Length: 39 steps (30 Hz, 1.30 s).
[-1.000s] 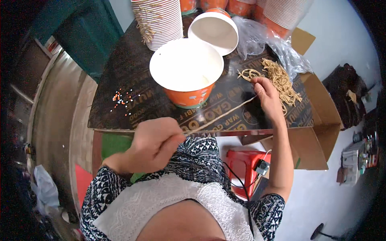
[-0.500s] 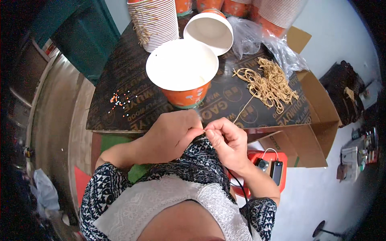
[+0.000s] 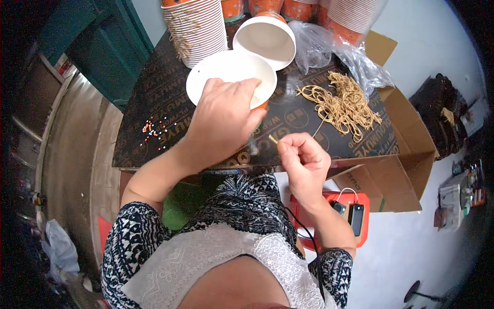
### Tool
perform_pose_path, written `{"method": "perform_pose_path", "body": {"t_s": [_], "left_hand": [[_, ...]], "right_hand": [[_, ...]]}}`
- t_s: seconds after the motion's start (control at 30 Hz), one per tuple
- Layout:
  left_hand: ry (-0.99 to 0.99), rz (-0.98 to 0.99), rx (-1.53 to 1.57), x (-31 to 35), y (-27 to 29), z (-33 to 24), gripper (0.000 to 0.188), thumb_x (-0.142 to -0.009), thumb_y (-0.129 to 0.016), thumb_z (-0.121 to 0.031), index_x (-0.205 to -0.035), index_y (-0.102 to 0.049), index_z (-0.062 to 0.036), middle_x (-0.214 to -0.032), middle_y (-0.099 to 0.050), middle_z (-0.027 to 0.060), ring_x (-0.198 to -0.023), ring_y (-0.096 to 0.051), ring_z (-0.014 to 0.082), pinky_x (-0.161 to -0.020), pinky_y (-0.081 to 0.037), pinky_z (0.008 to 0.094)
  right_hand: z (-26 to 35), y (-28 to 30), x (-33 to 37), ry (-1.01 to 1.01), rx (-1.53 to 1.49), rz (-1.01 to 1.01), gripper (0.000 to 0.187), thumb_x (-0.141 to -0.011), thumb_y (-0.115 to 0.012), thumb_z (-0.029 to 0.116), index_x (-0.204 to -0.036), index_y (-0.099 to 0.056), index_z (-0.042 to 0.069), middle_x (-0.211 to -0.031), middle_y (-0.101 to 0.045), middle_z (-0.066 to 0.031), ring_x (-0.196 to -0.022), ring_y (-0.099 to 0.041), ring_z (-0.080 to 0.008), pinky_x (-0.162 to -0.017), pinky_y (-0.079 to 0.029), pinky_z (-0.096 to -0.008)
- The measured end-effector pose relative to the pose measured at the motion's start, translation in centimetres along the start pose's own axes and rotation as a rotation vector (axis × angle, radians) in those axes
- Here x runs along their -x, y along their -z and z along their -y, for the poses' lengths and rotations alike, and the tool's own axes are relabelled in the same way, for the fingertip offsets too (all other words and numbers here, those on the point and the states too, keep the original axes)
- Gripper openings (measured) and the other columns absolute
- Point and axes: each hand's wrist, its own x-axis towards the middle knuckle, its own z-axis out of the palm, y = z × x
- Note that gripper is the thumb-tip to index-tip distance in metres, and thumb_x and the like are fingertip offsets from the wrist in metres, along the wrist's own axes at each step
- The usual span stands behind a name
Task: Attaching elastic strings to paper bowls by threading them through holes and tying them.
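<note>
1. Over round orange-and-white paper bowl [image 3: 231, 63], now reaches with left hand [image 3: 222, 114]; cannot tell if holding anything.
2. To its right, pinches thin tan cord [image 3: 273, 139] near the tip, now with right hand [image 3: 307, 162] alone, freeing left.
3. Beyond, leads to tangled tan heap [image 3: 355, 105].

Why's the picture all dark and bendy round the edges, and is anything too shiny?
In the head view, the fisheye lens bends the rim and leaves black corners; there too, the nearest paper bowl glares nearly pure white inside, and the clear plastic bag catches glints.
</note>
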Motion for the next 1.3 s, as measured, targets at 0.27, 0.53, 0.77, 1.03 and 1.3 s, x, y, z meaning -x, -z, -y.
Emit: {"method": "perform_pose_path", "body": {"t_s": [0.27, 0.53, 0.77, 1.03, 1.3], "left_hand": [[-0.002, 0.152, 0.188, 1.8, 1.7, 2.2, 0.007, -0.085, -0.061, -0.005, -0.091, -0.063, -0.0078, -0.076, -0.067, 0.0086, -0.074, -0.066, 0.0281, -0.1, -0.039, 0.0495], [0.12, 0.308, 0.363, 1.4, 3.1, 2.9, 0.009, -0.085, -0.064, -0.002, -0.093, -0.065, -0.0068, -0.077, -0.068, 0.0009, -0.076, -0.068, 0.0159, -0.111, -0.031, 0.0508], [0.116, 0.292, 0.331, 0.7, 2.6, 3.3, 0.013, -0.087, -0.059, -0.008, -0.093, -0.066, 0.0005, -0.079, -0.068, 0.0145, -0.085, -0.062, 0.0309, -0.078, -0.048, 0.0396], [0.079, 0.324, 0.375, 0.1, 1.9, 3.7, 0.015, -0.088, -0.057, -0.01, -0.096, -0.066, -0.0012, -0.081, -0.068, 0.0151, -0.08, -0.063, 0.0325, -0.088, -0.044, 0.0403], [0.069, 0.486, 0.444, -1.6, 1.9, 3.9, 0.019, -0.089, -0.062, -0.012, -0.102, -0.066, 0.0005, -0.089, -0.069, 0.0136, -0.086, -0.063, 0.0258, -0.081, -0.048, 0.037]], "right_hand": [[-1.1, 0.1, -2.0, 0.035, -0.064, -0.072, 0.003, -0.091, -0.064, 0.002, -0.091, -0.064, -0.001, -0.068, -0.048, 0.0104, -0.06, -0.037, 0.0017, -0.053, -0.03, -0.0161], [-1.7, -0.3, -2.1, -0.022, -0.057, -0.039, 0.005, -0.091, -0.064, 0.003, -0.088, -0.063, -0.001, -0.068, -0.047, 0.0102, -0.06, -0.037, 0.0014, -0.053, -0.031, -0.0163], [-1.8, -0.4, -2.1, -0.039, -0.01, -0.026, 0.005, -0.091, -0.063, 0.003, -0.087, -0.063, -0.001, -0.066, -0.045, 0.0104, -0.059, -0.036, 0.0011, -0.052, -0.032, -0.0167], [-1.8, -0.6, -2.5, -0.058, 0.037, -0.018, 0.006, -0.089, -0.064, 0.004, -0.085, -0.063, -0.001, -0.065, -0.047, 0.0096, -0.059, -0.037, 0.0002, -0.053, -0.034, -0.0178], [-2.1, -0.9, -3.0, -0.045, 0.052, -0.015, 0.007, -0.09, -0.063, 0.004, -0.084, -0.063, -0.001, -0.065, -0.046, 0.0093, -0.059, -0.038, 0.0004, -0.052, -0.034, -0.0178]]}}
